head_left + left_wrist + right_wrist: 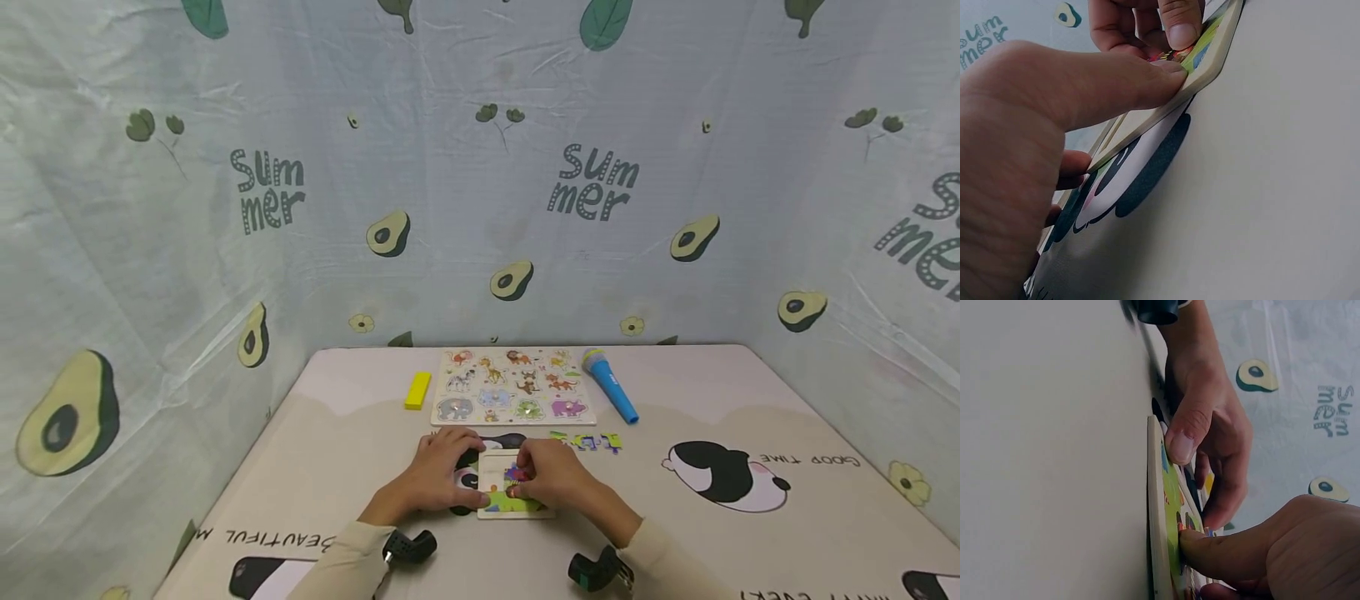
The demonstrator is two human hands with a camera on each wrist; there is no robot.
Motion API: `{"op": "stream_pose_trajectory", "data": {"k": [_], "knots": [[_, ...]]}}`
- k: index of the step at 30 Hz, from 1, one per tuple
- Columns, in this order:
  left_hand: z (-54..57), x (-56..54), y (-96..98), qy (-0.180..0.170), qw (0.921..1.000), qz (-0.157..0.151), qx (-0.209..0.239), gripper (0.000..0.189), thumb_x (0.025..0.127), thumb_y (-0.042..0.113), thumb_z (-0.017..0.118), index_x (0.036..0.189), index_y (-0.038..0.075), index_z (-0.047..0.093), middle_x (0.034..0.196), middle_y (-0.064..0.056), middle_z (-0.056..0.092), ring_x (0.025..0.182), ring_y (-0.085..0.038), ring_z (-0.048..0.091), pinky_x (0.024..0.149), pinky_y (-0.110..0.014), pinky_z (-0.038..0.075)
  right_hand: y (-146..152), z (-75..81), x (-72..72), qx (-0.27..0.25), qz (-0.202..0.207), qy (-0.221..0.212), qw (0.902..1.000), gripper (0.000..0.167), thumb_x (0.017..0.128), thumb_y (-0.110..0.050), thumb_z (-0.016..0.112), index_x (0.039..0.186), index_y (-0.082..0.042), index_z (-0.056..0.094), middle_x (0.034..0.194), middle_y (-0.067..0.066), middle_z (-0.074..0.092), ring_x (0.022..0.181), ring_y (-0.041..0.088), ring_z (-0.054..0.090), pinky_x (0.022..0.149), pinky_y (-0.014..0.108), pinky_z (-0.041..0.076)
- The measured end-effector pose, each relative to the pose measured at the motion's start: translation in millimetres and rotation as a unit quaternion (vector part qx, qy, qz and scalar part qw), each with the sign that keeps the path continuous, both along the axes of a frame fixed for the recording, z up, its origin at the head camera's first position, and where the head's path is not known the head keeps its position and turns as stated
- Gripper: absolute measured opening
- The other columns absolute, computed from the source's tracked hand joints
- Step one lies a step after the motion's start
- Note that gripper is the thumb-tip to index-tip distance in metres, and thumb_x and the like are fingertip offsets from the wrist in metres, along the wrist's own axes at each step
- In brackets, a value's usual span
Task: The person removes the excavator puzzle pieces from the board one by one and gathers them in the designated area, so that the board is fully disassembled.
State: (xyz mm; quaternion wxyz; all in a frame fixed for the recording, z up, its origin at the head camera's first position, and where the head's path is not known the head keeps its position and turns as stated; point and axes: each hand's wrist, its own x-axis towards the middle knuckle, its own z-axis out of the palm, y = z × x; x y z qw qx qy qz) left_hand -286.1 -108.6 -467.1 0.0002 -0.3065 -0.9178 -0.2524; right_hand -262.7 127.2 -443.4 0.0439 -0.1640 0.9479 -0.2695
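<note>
A small jigsaw puzzle board (pixel 486 513) with a pale wooden rim lies on the table in front of the person, partly filled with green and coloured pieces. The left hand (pixel 438 473) holds its left side, thumb on the near left corner and fingers along the far edge. Over the board, the right hand (pixel 557 475) pinches a colourful puzzle piece (pixel 516 473) between thumb and curled fingers, low against the picture. In the right wrist view the right thumb (pixel 1222 550) sits on the board's surface; the fingertips behind it are partly hidden.
Several loose puzzle pieces (pixel 588 442) lie just beyond the right hand. Farther back are an animal peg board (pixel 513 423), a yellow block (pixel 417 391) and a blue toy microphone (pixel 613 392). A printed curtain (pixel 450 183) surrounds the table's far side and flanks.
</note>
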Motion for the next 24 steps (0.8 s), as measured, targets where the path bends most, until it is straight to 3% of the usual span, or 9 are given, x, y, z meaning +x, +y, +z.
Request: {"op": "stream_pose_trajectory", "data": {"k": [6, 12, 18, 24], "knots": [[1.0, 0.0, 0.4, -0.003, 1.0, 0.003, -0.003, 0.075, 0.073, 0.064, 0.074, 0.132, 0.02, 0.062, 0.143, -0.001, 0.052, 0.137, -0.024, 0.04, 0.103, -0.056, 0.03, 2, -1.8, 3.6, -0.047, 0.009, 0.013, 0.9988, 0.032, 0.078, -0.018, 0.088, 0.094, -0.011, 0.062, 0.082, -0.003, 0.057, 0.076, 0.014, 0.051, 0.068, 0.028, 0.046], [0.8, 0.9, 1.0, -0.004, 1.0, 0.003, 0.0, 0.074, 0.073, 0.064, 0.073, 0.131, 0.019, 0.062, 0.143, -0.001, 0.053, 0.137, -0.024, 0.04, 0.102, -0.056, 0.03, 4, -3.0, 7.3, -0.109, 0.027, 0.0, 0.9937, 0.022, 0.084, -0.011, 0.081, 0.094, -0.012, 0.062, 0.075, -0.003, 0.057, 0.07, 0.014, 0.053, 0.061, 0.024, 0.044], [0.5, 0.9, 0.1, -0.006, 1.0, 0.002, 0.005, 0.073, 0.073, 0.063, 0.073, 0.131, 0.019, 0.062, 0.143, -0.001, 0.052, 0.136, -0.024, 0.04, 0.103, -0.056, 0.03, 7, -3.8, 7.1, -0.157, 0.044, -0.008, 0.9866, 0.013, 0.091, -0.008, 0.074, 0.097, -0.011, 0.062, 0.076, -0.003, 0.058, 0.07, 0.014, 0.054, 0.062, 0.024, 0.045], [1.5, 0.2, -0.3, -0.011, 0.9999, 0.005, 0.003, 0.074, 0.073, 0.064, 0.073, 0.131, 0.02, 0.062, 0.144, -0.002, 0.052, 0.137, -0.024, 0.04, 0.104, -0.057, 0.029, 12, -1.4, 6.9, -0.18, 0.033, 0.008, 0.9832, 0.01, 0.093, -0.007, 0.071, 0.099, -0.01, 0.064, 0.076, -0.002, 0.058, 0.069, 0.014, 0.055, 0.061, 0.023, 0.047]]}}
